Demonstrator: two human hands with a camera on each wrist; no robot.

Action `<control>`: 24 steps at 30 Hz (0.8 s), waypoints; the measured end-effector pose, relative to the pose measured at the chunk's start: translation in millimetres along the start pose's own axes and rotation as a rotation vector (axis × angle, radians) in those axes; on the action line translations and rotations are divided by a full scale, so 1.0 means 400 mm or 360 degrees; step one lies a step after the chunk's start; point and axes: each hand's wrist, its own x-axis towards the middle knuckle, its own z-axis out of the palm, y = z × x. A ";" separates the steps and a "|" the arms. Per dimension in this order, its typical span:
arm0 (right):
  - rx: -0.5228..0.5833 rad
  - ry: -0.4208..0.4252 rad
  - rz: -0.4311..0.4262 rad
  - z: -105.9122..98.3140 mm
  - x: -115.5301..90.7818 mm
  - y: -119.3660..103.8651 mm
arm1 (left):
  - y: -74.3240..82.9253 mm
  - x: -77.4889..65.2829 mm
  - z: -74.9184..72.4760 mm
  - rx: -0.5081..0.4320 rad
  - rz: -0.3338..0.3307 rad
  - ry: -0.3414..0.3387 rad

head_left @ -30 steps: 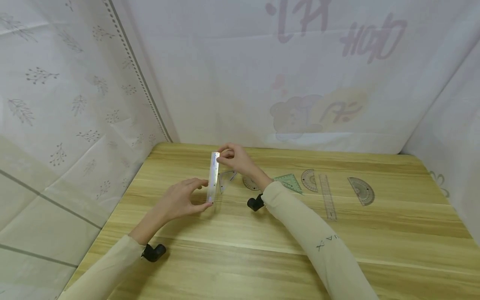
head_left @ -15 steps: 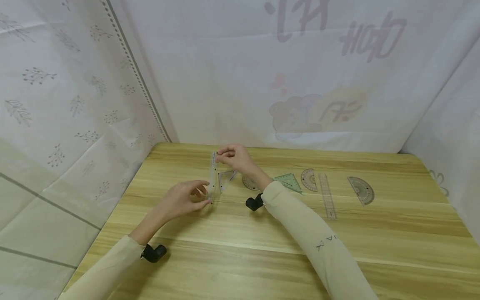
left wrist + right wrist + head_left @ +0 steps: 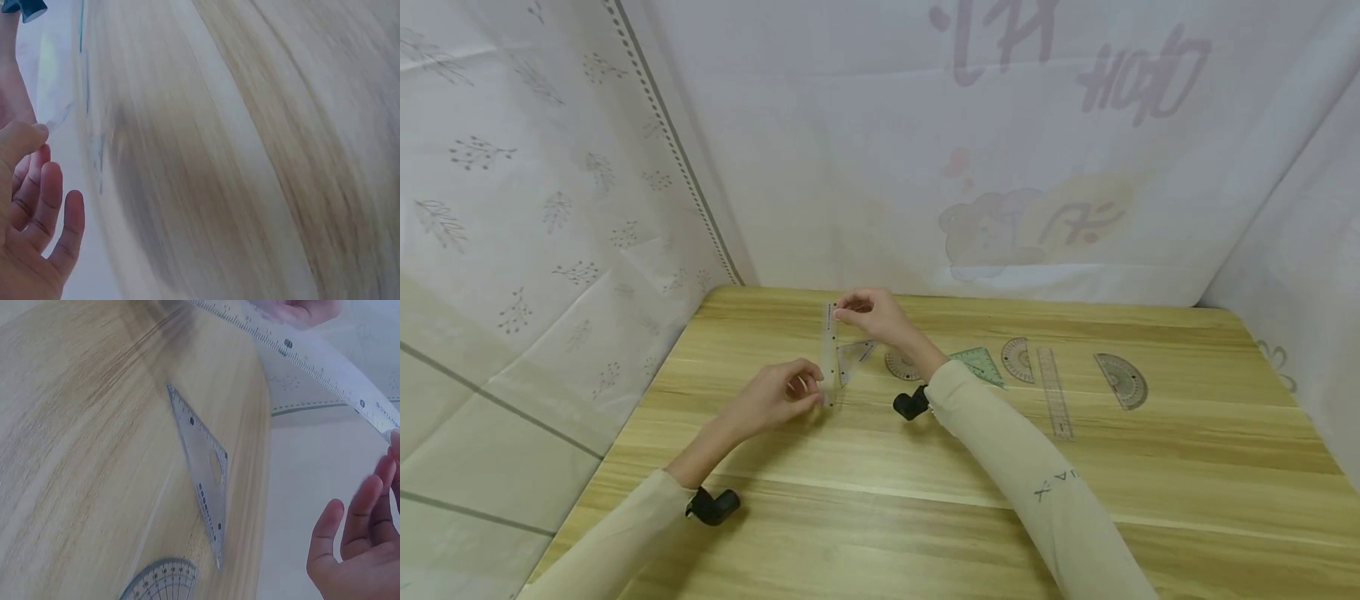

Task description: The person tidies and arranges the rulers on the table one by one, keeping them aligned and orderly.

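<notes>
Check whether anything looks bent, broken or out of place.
Nothing looks clearly damaged. The held transparent ruler looks bowed in the right wrist view but straight in the head view, possibly lens distortion.

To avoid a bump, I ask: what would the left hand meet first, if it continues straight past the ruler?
Probably the clear triangle, just beyond the ruler. Height is unclear, so passing above it is possible.

Wide lane along front of table [image 3: 865, 533]; low path right of held ruler [image 3: 312, 357] meets flat set square [image 3: 201, 464], then protractor [image 3: 164, 581].
</notes>
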 end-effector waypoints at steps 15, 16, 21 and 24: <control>-0.0092 0.0009 0.0027 -0.037 -0.017 -0.013 | 0.022 0.016 0.022 -0.0210 0.0032 0.0011; -0.0094 0.0011 0.0034 -0.041 -0.020 -0.013 | 0.023 0.016 0.025 -0.0225 0.0023 0.0009; -0.0119 0.0003 0.0070 -0.061 -0.038 -0.018 | 0.037 0.019 0.034 -0.0271 0.0043 0.0006; -0.0164 0.0003 0.0083 -0.070 -0.050 -0.025 | 0.049 0.020 0.039 -0.0310 0.0047 0.0001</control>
